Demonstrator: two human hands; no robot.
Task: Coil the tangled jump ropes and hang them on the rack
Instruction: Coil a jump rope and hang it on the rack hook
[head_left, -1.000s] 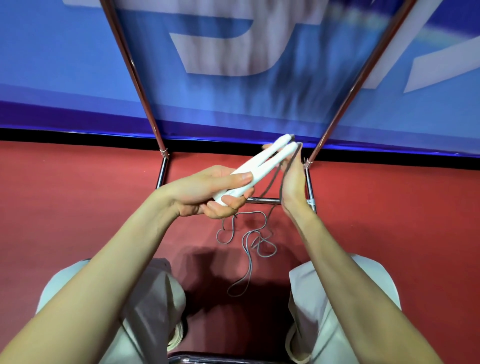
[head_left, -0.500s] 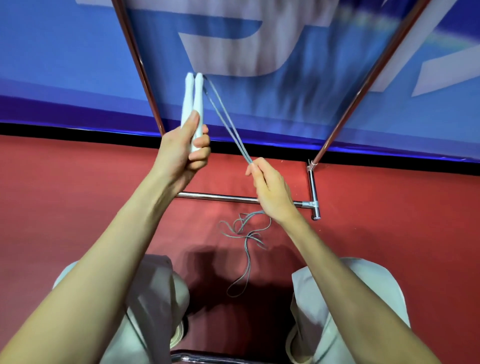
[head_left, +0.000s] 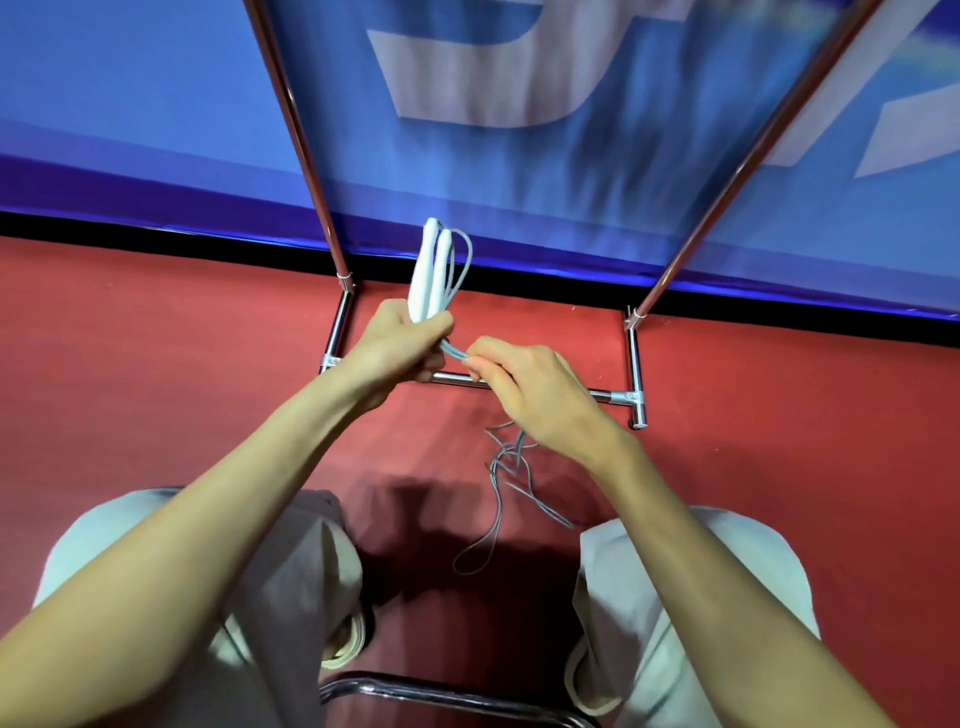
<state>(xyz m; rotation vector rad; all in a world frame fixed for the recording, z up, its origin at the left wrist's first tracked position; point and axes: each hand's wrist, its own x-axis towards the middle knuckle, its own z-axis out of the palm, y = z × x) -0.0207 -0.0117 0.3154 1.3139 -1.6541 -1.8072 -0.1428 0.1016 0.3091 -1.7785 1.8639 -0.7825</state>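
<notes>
Nearest the camera, a curved chrome tube (head_left: 441, 693) crosses the bottom edge, between the person's knees. Beyond it, the slack grey rope (head_left: 511, 470) lies in a loose tangle on the red floor (head_left: 156, 364), one long loop trailing back toward the feet. This portion is not yet coiled.

The right hand (head_left: 535, 387) is held palm-down over the tangle, wrist slightly raised. Its fingers are curled and pinch the rope just where it leaves the other hand, probably to feed the next turn under light tension.

The left hand (head_left: 395, 345) is a closed fist round the lower ends of the two white handles (head_left: 431, 270), which stand upright, side by side and touching. A short loop of rope arcs beside their tips and runs down into the fist. Holding both handles together gives a fixed core for the coil.

Behind the hands, the chrome rack base (head_left: 631, 397) rests on the floor, its uprights rising in front of the blue banner (head_left: 156, 104). Nothing hangs on the visible part of the rack.
</notes>
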